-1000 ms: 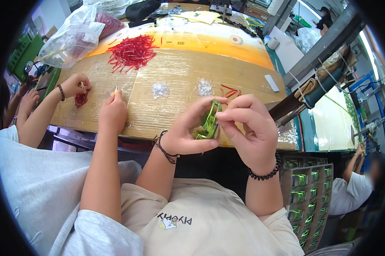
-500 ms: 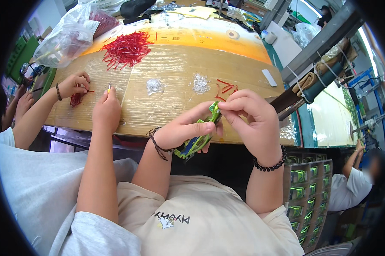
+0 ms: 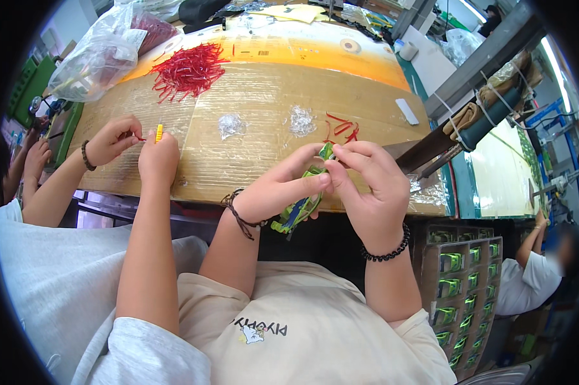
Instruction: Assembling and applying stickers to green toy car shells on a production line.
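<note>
Your left hand (image 3: 278, 192) is clamped on a green frame (image 3: 296, 215), thumb along its near side, holding it at a slant just off the front edge of the table (image 3: 251, 96). Your right hand (image 3: 371, 191) has its thumb and finger pinched on the frame's upper end (whether some small piece sits between those fingertips, I cannot tell). Just beyond your fingers lie a few loose red strips (image 3: 342, 126), with two little heaps of clear scraps (image 3: 231, 126) farther left, and a big red pile (image 3: 188, 70) beyond them. At your left, a co-worker's hand (image 3: 158, 160) grips a yellow tool (image 3: 159, 133), the other one (image 3: 111, 142) pinching a bit of red. By your right forearm, below table height, a divided box (image 3: 462, 246) carries rows of similar green frames.
</note>
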The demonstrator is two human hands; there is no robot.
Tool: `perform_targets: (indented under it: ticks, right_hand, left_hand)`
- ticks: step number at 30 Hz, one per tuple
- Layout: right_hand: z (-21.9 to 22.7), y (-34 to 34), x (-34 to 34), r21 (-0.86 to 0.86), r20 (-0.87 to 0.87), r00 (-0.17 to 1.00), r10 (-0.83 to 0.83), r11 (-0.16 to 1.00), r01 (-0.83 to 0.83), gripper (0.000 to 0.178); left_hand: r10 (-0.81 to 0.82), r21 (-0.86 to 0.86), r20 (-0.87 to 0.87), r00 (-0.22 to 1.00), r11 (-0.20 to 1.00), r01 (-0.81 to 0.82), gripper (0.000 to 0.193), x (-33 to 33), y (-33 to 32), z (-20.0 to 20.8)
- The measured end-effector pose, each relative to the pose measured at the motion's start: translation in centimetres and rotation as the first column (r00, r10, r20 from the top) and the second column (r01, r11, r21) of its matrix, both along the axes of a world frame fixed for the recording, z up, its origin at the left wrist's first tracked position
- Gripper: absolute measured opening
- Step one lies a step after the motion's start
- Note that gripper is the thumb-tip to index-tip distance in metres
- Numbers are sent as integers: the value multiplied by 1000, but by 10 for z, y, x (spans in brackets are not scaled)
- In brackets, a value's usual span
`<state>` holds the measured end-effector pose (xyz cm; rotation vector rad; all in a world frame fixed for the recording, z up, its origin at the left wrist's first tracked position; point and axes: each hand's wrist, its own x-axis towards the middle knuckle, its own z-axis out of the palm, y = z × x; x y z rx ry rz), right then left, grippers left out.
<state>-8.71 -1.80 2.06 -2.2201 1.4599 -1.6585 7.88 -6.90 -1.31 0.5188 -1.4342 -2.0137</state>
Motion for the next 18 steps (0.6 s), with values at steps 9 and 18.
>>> perform_targets:
  ticks: [9,18]
  right_hand:
    - [-6,7,8,207,350,936,-26,977,-50,20]
    - [-7,11,10,102,67,988,-139,986,131,21]
  left_hand:
    - [27,-152,51,998,988,-19,61,-6,-4,-16]
    - [62,-220,48,997,974,-50,61,-8,-6,-20]
